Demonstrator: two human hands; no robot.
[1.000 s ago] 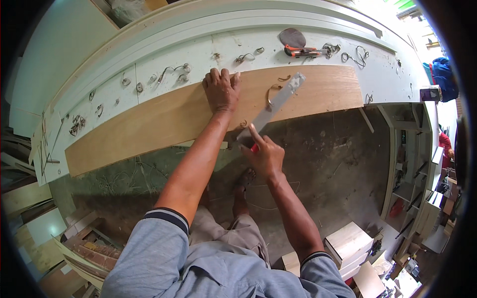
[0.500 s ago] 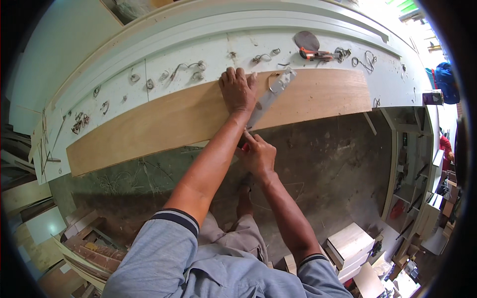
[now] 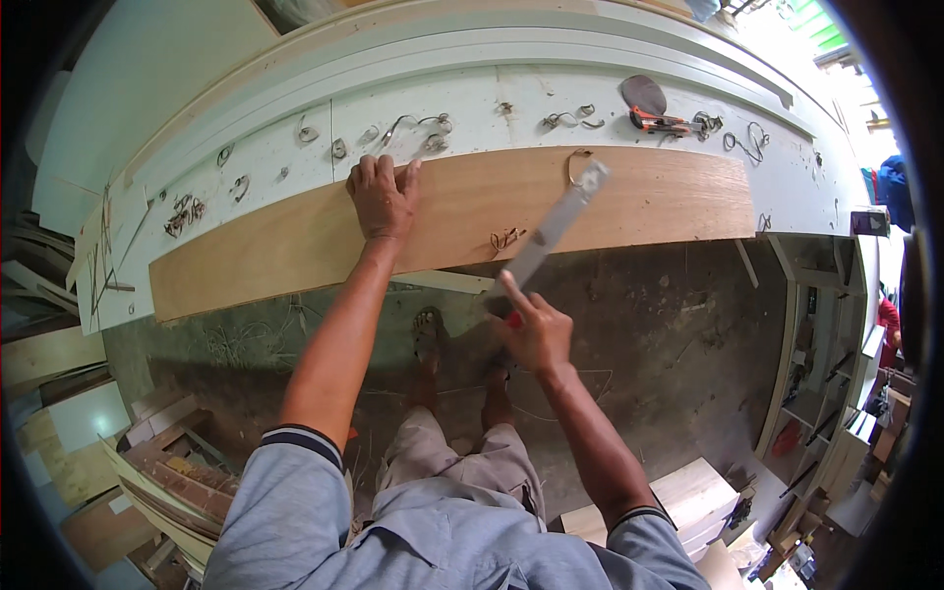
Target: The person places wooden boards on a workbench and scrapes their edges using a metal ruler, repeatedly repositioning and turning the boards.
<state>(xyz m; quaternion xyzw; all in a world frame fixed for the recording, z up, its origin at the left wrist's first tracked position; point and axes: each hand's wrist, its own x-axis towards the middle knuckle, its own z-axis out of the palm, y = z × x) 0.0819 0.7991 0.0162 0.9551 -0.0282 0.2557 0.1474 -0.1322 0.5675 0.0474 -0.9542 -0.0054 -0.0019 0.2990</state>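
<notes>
A long wood-faced board [image 3: 669,192] lies on the white worktop, its near edge jutting over the floor. My left hand [image 3: 383,200] grips its far edge left of the middle, fingers bent over that edge. In my right hand [image 3: 536,331], closed round a red handle, is a long flat metal file [image 3: 551,231]. The index finger stretches along the file, which slants up and to the right across the board's near edge. A curled thin strip [image 3: 506,239] lies on the board beside the file, and another curled strip [image 3: 576,167] is near its tip.
Several curled strips and an orange-black utility knife [image 3: 659,122] lie on the white worktop [image 3: 472,113] beyond the board. A dark round disc [image 3: 643,93] sits by the knife. Pale boxes [image 3: 678,501] stand low right; an open shelf unit [image 3: 811,334] rises at right. Wood offcuts [image 3: 177,482] fill the lower left.
My left hand has slid left along the board's far edge. My right hand has drawn the file nearer and to the right, uncovering a curled strip on the board. The view has shifted slightly.
</notes>
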